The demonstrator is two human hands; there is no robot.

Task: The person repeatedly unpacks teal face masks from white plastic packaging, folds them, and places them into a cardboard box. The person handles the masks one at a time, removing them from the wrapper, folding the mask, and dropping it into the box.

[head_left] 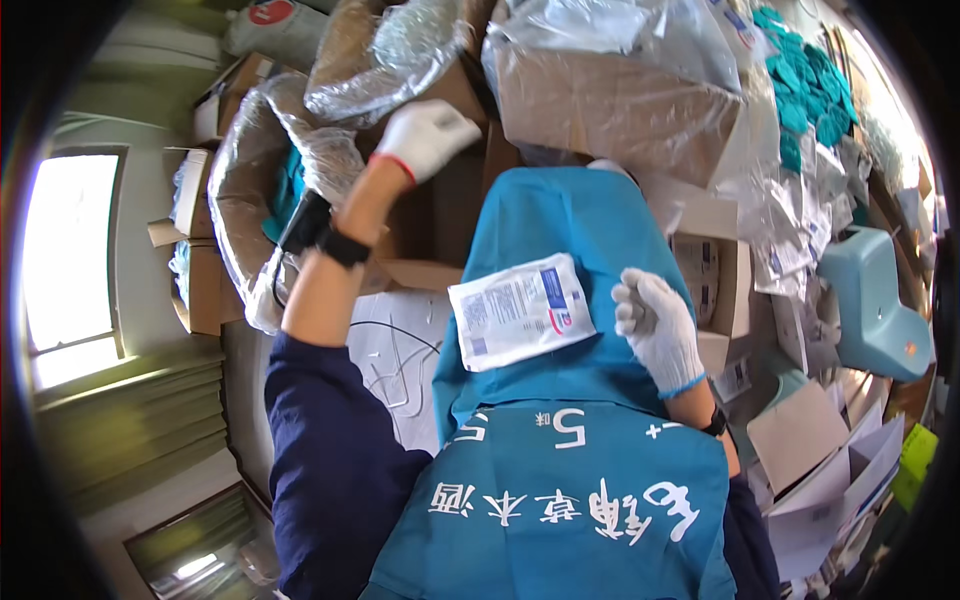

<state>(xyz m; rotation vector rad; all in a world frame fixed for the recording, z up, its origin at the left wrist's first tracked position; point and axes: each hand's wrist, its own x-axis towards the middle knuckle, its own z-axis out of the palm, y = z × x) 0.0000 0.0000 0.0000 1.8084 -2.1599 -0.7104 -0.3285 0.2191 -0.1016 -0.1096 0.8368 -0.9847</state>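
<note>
Just beside the right hand (658,332), white packet (520,325)

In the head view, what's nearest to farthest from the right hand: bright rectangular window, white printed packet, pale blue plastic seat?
From the gloved right hand:
1. White printed packet, just left.
2. Pale blue plastic seat, to the right.
3. Bright rectangular window, far left.
</note>
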